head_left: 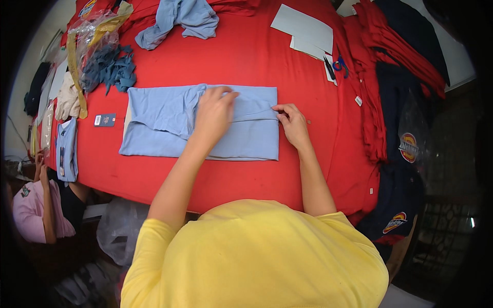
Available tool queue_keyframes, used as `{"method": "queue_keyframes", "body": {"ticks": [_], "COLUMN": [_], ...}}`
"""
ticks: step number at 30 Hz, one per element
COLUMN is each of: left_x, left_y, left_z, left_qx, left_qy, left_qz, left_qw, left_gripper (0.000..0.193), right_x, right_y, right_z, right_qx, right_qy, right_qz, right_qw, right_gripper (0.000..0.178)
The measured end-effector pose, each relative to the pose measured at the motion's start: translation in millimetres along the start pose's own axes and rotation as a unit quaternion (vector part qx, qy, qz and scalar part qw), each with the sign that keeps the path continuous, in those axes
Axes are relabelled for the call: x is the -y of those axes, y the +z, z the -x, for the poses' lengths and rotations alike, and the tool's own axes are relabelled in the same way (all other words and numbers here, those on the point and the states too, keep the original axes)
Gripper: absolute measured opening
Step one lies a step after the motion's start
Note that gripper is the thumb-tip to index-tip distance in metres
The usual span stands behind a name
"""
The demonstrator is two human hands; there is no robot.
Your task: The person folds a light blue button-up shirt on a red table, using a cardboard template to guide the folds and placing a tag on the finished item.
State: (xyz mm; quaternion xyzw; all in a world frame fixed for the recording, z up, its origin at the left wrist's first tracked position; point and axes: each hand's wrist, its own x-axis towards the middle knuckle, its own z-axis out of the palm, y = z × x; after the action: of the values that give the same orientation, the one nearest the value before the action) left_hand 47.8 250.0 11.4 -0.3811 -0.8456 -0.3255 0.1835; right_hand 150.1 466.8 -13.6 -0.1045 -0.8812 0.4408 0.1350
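Observation:
A light blue garment (169,143) lies folded into a wide rectangle on the red-covered table (241,61). Its upper layer is wrinkled on the left, and a cream strip (127,114) shows along the left edge. My left hand (215,110) is over the middle of the cloth, fingers loosely bent and apart, with no fabric visibly gripped; the thumb is hidden. At the right edge, my right hand (294,124) pinches the garment's border between thumb and forefinger. A dark blue card tag (105,120) lies left of the garment.
Far left are a plastic bag (95,31), dark blue scraps (110,66) and a folded blue garment (67,149). A crumpled blue garment (179,23) lies behind. White sheets (303,28), blue-handled scissors (339,64) and red garments (364,92) sit rightward. Another person (38,205) is lower left.

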Motion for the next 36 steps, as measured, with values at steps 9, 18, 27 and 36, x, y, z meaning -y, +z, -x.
{"method": "queue_keyframes", "body": {"ticks": [9, 18, 27, 36], "left_x": [-15, -11, -29, -40], "left_y": [92, 45, 38, 18], "left_z": [-57, -43, -58, 32], "left_qx": [0.115, 0.036, -0.114, 0.080], "left_qy": [0.023, 0.036, 0.141, -0.059], "left_qz": [0.036, 0.133, -0.035, -0.013], "left_qw": [0.992, 0.990, 0.983, 0.995], "left_gripper": [0.032, 0.024, 0.021, 0.036], "right_x": [1, 32, 19, 22], "right_y": [-4, -23, 16, 15], "right_z": [-8, 19, 13, 50], "right_qx": [-0.043, -0.035, 0.208, 0.137], "right_qy": [-0.027, 0.025, 0.233, 0.228], "right_qz": [0.026, -0.083, -0.496, -0.508], "right_qw": [0.998, 0.996, 0.811, 0.819], "right_gripper": [0.008, 0.040, 0.054, 0.049]}}
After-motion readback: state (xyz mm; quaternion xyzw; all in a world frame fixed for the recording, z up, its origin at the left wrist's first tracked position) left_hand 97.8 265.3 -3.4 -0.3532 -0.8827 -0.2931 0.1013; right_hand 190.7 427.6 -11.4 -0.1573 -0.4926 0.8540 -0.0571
